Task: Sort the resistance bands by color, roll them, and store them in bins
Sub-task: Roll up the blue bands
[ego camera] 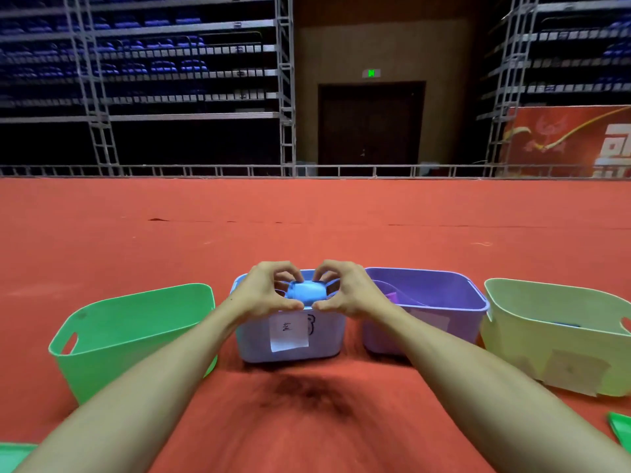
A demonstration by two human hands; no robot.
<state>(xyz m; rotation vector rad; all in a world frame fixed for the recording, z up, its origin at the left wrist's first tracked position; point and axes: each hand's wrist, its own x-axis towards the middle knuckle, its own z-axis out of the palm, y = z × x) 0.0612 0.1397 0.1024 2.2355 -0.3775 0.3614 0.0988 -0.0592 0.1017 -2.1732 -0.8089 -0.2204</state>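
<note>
Band roll (pixel 306 290), one; bins (pixel 325 339), four

Even overhead light falls bright on the red floor (pixel 307 213), leaving the stands (pixel 153 63) behind dim and bluish, a soft dark shadow (pixel 307 392) lies before the blue bin (pixel 254 343), fine detail is slightly soft, and the wide lens bows lines near the edges.
</note>
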